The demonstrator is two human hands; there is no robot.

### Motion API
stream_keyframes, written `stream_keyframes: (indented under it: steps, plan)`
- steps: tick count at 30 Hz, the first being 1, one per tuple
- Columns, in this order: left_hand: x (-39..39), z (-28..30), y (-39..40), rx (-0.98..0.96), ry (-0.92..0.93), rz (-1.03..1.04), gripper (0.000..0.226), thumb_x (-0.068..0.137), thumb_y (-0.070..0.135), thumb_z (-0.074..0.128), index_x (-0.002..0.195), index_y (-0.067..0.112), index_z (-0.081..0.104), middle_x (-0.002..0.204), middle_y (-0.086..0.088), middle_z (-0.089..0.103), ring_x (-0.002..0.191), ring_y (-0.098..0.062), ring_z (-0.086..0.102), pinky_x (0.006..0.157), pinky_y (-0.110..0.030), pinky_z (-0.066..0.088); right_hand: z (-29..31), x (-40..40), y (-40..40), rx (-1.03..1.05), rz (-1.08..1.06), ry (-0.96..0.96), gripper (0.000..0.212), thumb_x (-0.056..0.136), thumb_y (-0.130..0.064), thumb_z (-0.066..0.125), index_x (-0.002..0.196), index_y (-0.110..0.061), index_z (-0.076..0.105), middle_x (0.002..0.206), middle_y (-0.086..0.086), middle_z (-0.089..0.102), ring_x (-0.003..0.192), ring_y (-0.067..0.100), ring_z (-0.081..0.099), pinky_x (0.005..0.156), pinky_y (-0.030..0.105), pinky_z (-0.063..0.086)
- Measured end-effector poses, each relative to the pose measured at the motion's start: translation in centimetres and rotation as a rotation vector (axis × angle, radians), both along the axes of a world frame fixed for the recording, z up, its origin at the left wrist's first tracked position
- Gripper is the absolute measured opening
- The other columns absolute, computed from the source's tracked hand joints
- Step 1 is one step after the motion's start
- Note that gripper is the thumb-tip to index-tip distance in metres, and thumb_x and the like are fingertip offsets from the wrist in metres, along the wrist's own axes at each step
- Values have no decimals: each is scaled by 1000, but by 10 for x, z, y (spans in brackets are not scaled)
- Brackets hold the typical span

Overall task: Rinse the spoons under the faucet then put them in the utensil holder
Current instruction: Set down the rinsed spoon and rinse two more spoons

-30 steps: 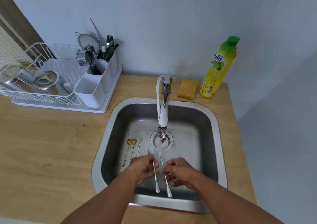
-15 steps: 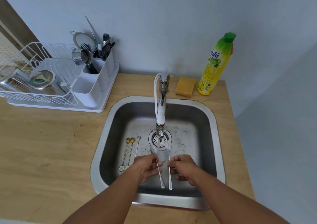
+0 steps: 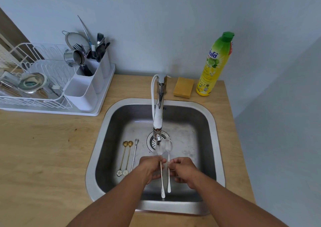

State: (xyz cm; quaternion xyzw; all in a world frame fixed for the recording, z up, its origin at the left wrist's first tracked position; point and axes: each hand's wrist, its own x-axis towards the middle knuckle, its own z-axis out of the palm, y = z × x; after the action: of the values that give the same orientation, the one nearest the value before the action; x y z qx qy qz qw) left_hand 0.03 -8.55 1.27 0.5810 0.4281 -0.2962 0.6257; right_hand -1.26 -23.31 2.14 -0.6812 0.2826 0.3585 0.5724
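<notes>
Head view is showing both hands working over the sink [image 3: 97,150], which is sitting in the right half of the worktop [image 3: 43,153]. The left hand [image 3: 151,168] is pinching the handle of one silver spoon [image 3: 161,174], and the right hand [image 3: 182,170] is pinching the handle of a second silver spoon [image 3: 168,174] just beside it. Both spoons are lying nearly parallel, their bowls pointing away from the person and sitting right under the nozzle of the faucet [image 3: 159,115], where water is running over them above the drain [image 3: 152,142]. Their handle ends are hanging toward the sink's near rim.

On the sink floor, near its left wall, two gold spoons [image 3: 125,157] with flower-shaped ends are lying side by side, and a thin silver spoon [image 3: 134,153] is lying just to their right.

The white utensil holder [image 3: 86,87] is standing at the worktop's far left, at the right end of a white dish rack [image 3: 34,80], with cutlery already sticking out of its rear compartments. A yellow sponge [image 3: 183,87] and a yellow-green soap bottle [image 3: 214,65] are sitting along the worktop's far edge, behind the sink's right corner.
</notes>
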Motion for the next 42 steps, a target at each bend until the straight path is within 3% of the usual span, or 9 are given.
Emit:
stream_keyframes:
  steps: [6, 10, 16, 27, 31, 33, 35, 38, 42]
  plan:
    - [4, 3, -15, -20, -6, -10, 12, 96, 8, 67, 100, 1, 76, 84, -13, 76, 66, -23, 71, 56, -40, 64, -7, -5, -2, 24, -36, -12, 8, 96, -14, 67, 92, -15, 73, 73, 1, 75, 58, 11, 62, 51, 24, 45]
    - [8, 0, -24, 39, -92, 31, 8, 89, -1, 71, 90, 3, 78, 81, -17, 76, 66, -28, 70, 72, -50, 66, -8, -3, 3, 16, -63, -78, 9, 97, -13, 68, 89, -14, 72, 67, 0, 74, 50, 7, 63, 47, 21, 43]
    - [11, -8, -31, 126, -172, 84, 14, 89, 4, 70, 80, 10, 78, 82, -15, 79, 65, -26, 68, 68, -40, 61, -6, 4, 4, -48, -68, -143, 17, 97, -13, 66, 82, -16, 72, 62, -4, 73, 46, 2, 60, 46, 19, 43]
    - [3, -20, -38, 55, -168, 153, 17, 84, 5, 84, 99, 7, 75, 96, -17, 79, 95, -36, 76, 93, -52, 61, -25, -1, -6, -30, -53, -174, 14, 92, -17, 73, 79, -17, 75, 71, -4, 75, 61, 6, 65, 60, 23, 52]
    - [5, -21, -32, 25, -136, 214, 15, 84, 4, 84, 96, 7, 77, 82, -12, 78, 70, -23, 74, 72, -36, 65, -27, 8, -9, -235, 79, -315, 9, 95, -28, 68, 96, -21, 74, 95, -6, 77, 94, 16, 71, 84, 31, 57]
    - [5, -20, -26, 54, -124, 222, 15, 83, 5, 85, 95, 9, 76, 78, -8, 77, 59, -15, 70, 57, -26, 59, -29, 18, -12, -464, 214, -418, 35, 100, -32, 58, 133, -19, 62, 132, 2, 65, 124, 21, 59, 104, 35, 49]
    - [2, -21, -17, 69, -112, 220, 17, 83, 6, 85, 97, 9, 76, 85, -10, 78, 64, -18, 70, 64, -29, 61, -35, 29, -17, -630, 353, -456, 63, 105, -35, 47, 159, -11, 27, 165, 10, 30, 151, 27, 29, 122, 39, 29]
    - [-7, -20, 1, 93, -82, 220, 17, 82, 7, 86, 97, 8, 78, 85, -12, 79, 69, -22, 70, 73, -35, 63, -48, 49, -21, -781, 553, -406, 77, 106, -41, 35, 162, -8, -6, 172, 11, -8, 158, 27, -5, 128, 44, 9]
    - [-14, -17, 20, 109, -80, 272, 12, 81, 5, 86, 91, 7, 79, 62, -3, 75, 52, -12, 68, 52, -23, 58, -61, 59, -3, -812, 682, -351, 73, 107, -40, 25, 162, -8, -10, 169, 12, -19, 156, 31, -16, 127, 47, -3]
